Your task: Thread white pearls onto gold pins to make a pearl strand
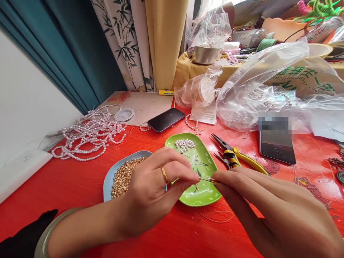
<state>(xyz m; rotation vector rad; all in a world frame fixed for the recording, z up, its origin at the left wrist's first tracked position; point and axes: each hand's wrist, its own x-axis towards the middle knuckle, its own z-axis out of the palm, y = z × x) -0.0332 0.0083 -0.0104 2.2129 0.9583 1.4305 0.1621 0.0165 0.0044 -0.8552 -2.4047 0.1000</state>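
My left hand (161,186), with a gold ring on one finger, is closed in a pinch above the green plate (200,199). What its fingertips hold is too small to name. Opposite it, my right hand (271,200) pinches a thin, shiny, needle-like piece (206,178) that reaches to the left fingertips. On the green plate lie small white beads (184,144), and a tiny gold piece (197,186) sits below the pinch. Partly behind my left hand is a blue-grey plate (108,184) filled with gold beads (124,176).
Yellow-and-black pliers (236,154) lie right of the green plate. Strings of pearl-like beads (88,134) heap at the left. A dark phone (166,119), a beaded bracelet (191,122), another phone (276,145) and clear plastic bags (242,104) lie farther back on the red table (72,186).
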